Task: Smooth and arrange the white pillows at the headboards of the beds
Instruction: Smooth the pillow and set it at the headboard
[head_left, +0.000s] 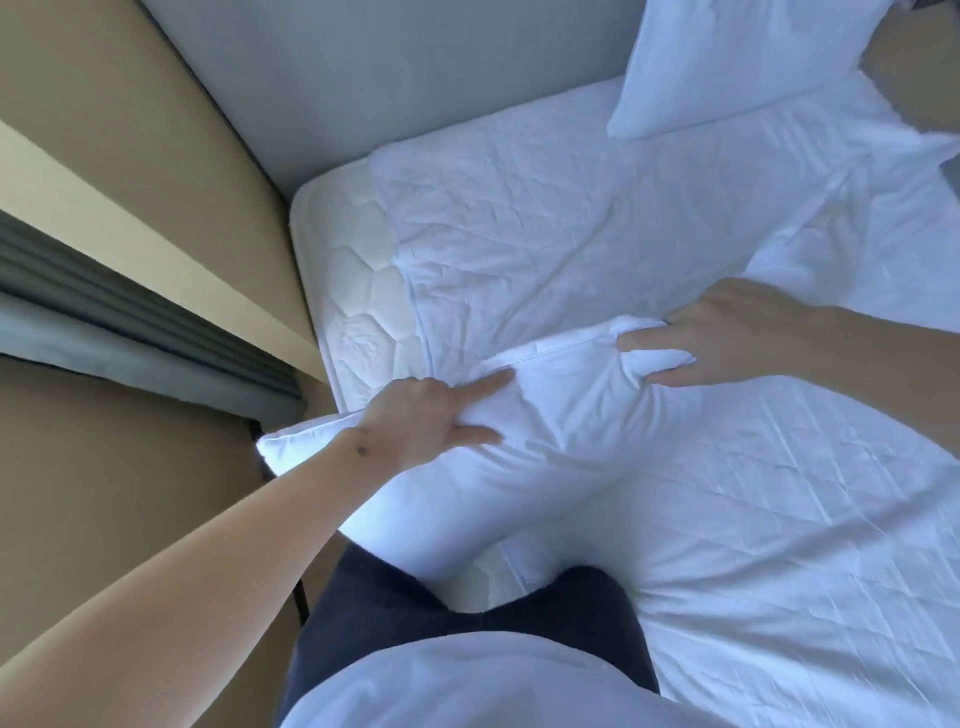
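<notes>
A white pillow (545, 441) lies across the near left corner of the bed, its left end hanging past the mattress edge. My left hand (421, 421) grips its upper seam near the left end, index finger stretched along the seam. My right hand (711, 335) pinches the pillow's right corner, fingers closed around a bunch of fabric. A second white pillow (727, 62) leans against the grey headboard (389, 78) at the top right.
The bed carries a wrinkled white sheet (753, 467); the quilted mattress (358, 291) is bare at its left corner. A beige wall (130, 104) and grey curtain (104, 312) run along the left. My knee in dark trousers (519, 613) rests on the bed edge.
</notes>
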